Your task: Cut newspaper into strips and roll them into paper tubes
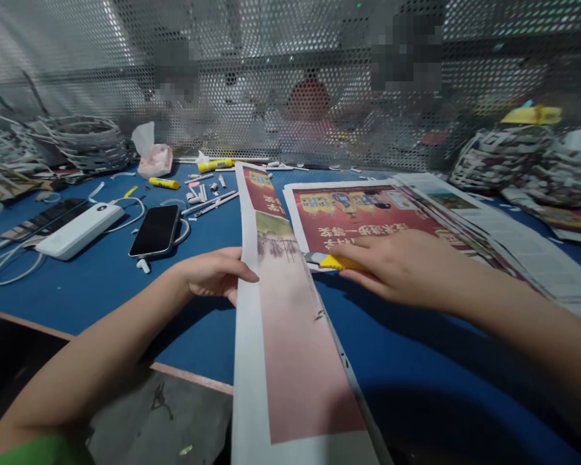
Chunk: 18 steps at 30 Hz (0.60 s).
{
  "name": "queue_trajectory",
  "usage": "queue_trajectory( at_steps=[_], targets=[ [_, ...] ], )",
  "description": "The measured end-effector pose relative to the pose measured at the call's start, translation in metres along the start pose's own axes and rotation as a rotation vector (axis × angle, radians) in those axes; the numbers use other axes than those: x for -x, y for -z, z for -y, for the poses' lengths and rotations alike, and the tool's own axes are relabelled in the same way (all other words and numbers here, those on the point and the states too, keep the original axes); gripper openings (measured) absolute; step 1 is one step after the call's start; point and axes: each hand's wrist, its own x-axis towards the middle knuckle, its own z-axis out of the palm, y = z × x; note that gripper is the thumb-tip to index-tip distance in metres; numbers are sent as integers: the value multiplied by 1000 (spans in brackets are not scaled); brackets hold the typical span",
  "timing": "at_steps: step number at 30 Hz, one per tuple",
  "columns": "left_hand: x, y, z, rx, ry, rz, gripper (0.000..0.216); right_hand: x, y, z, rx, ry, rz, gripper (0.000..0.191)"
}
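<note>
A long folded newspaper (290, 323) stretches from the blue table out over its near edge toward me. My left hand (217, 274) grips its left side, thumb on top and the other fingers underneath. In my right hand (392, 265) is a yellow utility knife (339, 262), closed in the fingers. Its blade points left and meets the right folded edge of the newspaper; how far it reaches inside the fold is hidden. Just behind the knife lies a stack of red-printed newspapers (368, 223).
To the left lie a black phone (155, 231), a white power bank (80, 230) with cables and an earbud (144, 265). Paper rolls, glue sticks (164, 183) and a tissue pack (155, 160) sit farther back. Woven baskets (84, 143) flank the table before a perforated metal screen (271, 84).
</note>
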Motion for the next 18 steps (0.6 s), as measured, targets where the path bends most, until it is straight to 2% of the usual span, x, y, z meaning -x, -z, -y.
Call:
queue_trajectory(
  at_steps=[2,3,8,12,14,18],
  targets=[
    [-4,4,-1,-87,112,6,40,-2,-4,2,23,13,108,24],
    [-7,5,-1,-116,122,-16,39,-4,-6,3,24,18,156,22],
    [-26,6,5,-185,-153,-305,44,-8,-22,3,-56,25,251,27],
    [-31,3,8,-441,-169,-565,61,-9,-28,3,-80,42,273,29],
    [-25,0,6,-613,-157,-597,69,-9,-28,6,-99,60,279,29],
    [-3,-4,-5,-826,-105,-575,95,-9,-23,17,-182,122,294,29]
  ],
)
